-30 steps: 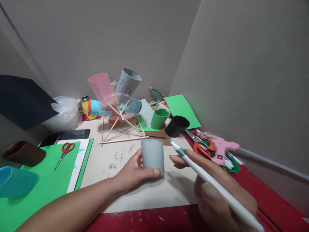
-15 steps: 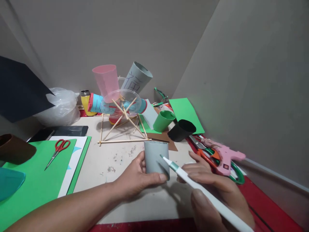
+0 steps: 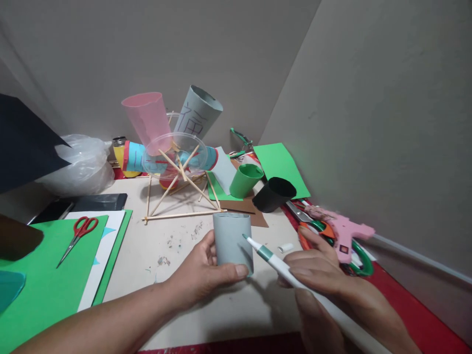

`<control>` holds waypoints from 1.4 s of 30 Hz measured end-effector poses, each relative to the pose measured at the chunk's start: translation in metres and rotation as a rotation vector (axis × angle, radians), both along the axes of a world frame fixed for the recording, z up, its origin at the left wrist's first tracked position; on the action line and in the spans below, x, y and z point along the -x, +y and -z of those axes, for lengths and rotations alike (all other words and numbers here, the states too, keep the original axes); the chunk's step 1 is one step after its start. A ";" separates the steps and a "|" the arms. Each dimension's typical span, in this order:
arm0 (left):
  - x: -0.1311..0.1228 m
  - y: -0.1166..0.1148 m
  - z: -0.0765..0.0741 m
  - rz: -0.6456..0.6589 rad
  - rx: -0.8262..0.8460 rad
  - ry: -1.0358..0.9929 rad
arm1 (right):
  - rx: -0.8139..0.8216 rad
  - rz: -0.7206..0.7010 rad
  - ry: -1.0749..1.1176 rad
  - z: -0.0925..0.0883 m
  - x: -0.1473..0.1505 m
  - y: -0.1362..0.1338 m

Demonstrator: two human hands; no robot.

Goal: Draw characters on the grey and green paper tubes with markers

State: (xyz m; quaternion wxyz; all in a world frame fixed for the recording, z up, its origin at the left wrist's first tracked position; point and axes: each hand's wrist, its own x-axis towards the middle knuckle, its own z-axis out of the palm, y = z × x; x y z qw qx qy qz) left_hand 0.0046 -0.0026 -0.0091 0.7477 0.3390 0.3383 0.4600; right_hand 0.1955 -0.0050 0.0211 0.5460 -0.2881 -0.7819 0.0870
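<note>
My left hand [image 3: 206,270] grips a grey paper cup [image 3: 232,241] low down, thumb across its front, holding it upright over the board [image 3: 177,314]. Between the fingers of my right hand [image 3: 332,290] is a white marker pen [image 3: 283,268] with a green band and a green tip. The tip is at the right part of the cup's front; I cannot tell if it touches. No mark shows on that face. The pen's white cap [image 3: 285,248] lies on the board behind my right hand.
Beyond stands a stick frame [image 3: 184,215] bearing a wheel with a pink cup [image 3: 147,120] and a grey lettered cup [image 3: 199,113]. Green [image 3: 246,181] and black cups [image 3: 275,194] lie behind. Red scissors [image 3: 83,228] rest on green paper at left, a pink glue gun [image 3: 344,236] at right.
The view has shifted slightly, so most things sit further left. My right hand and pen have moved a little right relative to the cup, and the cap has come into sight.
</note>
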 end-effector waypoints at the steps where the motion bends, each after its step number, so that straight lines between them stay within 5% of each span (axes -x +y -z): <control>1: 0.000 0.000 0.000 0.004 -0.003 0.006 | -0.005 0.012 0.013 0.000 0.001 0.000; 12: 0.000 0.000 0.001 -0.064 0.047 0.024 | -0.051 0.092 0.001 0.002 0.003 0.002; 42: 0.002 0.001 -0.003 -0.001 0.017 -0.027 | -0.021 0.087 0.094 -0.009 0.008 -0.004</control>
